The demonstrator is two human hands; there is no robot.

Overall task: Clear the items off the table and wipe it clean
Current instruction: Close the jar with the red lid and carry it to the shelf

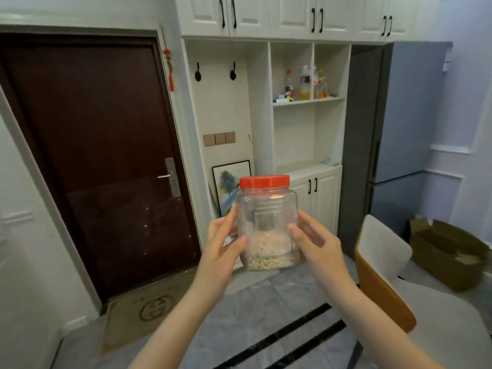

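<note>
Entrance hall behind, jar upright, red lid up, left hand and right hand fingers seemingly curled round it.

Dark door left, white cabinets, grey fridge right.

jar: 1 | hands: 2 | chair: 1 | bottles: maybe 4

Below you, grey tiled floor, lower centre: doormat lower left by door, cardboard box far right, framed picture leaning at cabinet.
</note>
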